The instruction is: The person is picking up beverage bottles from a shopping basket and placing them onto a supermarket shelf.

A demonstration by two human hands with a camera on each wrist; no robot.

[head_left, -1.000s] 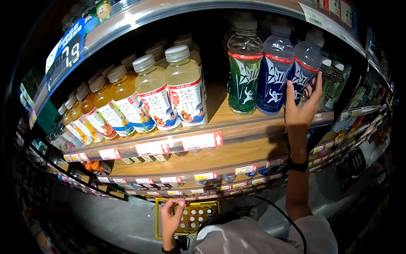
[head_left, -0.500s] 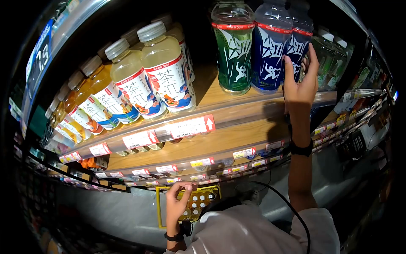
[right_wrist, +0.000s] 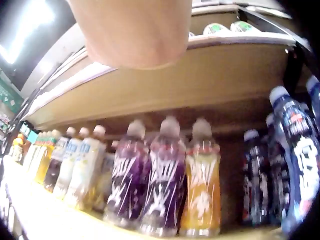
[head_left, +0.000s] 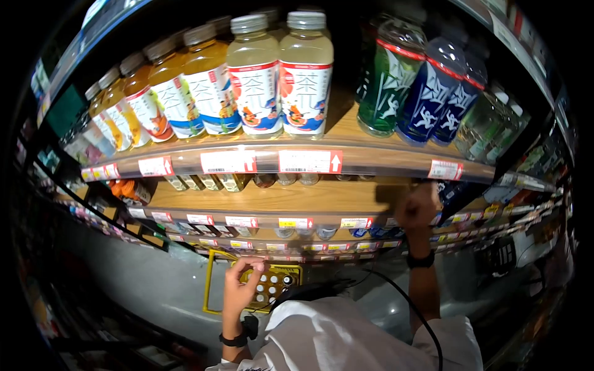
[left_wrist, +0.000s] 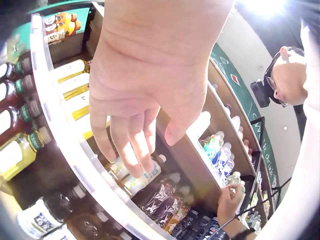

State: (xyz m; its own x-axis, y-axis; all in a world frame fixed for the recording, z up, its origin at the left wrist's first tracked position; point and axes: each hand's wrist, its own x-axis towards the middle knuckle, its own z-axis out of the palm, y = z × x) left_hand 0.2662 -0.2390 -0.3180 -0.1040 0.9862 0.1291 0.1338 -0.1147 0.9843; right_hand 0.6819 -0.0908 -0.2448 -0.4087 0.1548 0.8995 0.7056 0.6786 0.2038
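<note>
Right hand (head_left: pixel 417 209) drops off blue bottles (head_left: pixel 431 102), leaving them shelved; too blurred, I can't tell grip. Left hand (head_left: pixel 237 290) relaxed, empty.

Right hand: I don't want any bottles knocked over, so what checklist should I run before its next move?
1. Right hand empty: cannot tell, its fingers are blurred in the head view.
2. Right hand off the green bottle: ok, they are apart.
3. Blue bottles standing on the shelf: ok.
4. Left hand free: ok, its open palm shows nothing held.
5. Yellow basket in full view: not ok, the left hand hides part of it.
</note>
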